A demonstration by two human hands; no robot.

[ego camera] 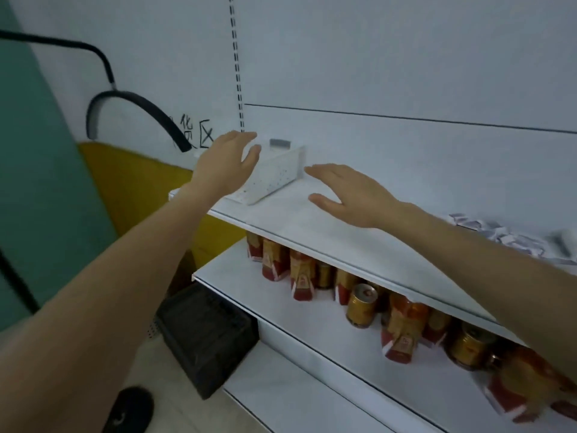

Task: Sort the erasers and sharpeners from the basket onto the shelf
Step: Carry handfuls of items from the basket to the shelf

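Shelf, top tier. Left hand: fingers straight, slightly apart, at the near end of a white perforated divider; contact unclear. Right hand: fingers straight, close together, thumb out, just right of the divider. Small grey block behind the divider. Blurred white pieces heaped at the shelf's right. Black basket on the floor below.

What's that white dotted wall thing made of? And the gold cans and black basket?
Divider: probably painted metal, matte white, with punched holes. Cans: likely metal, shiny gold with a silvery rim. Basket: looks like dull black plastic, slatted walls; blur leaves it unsure.
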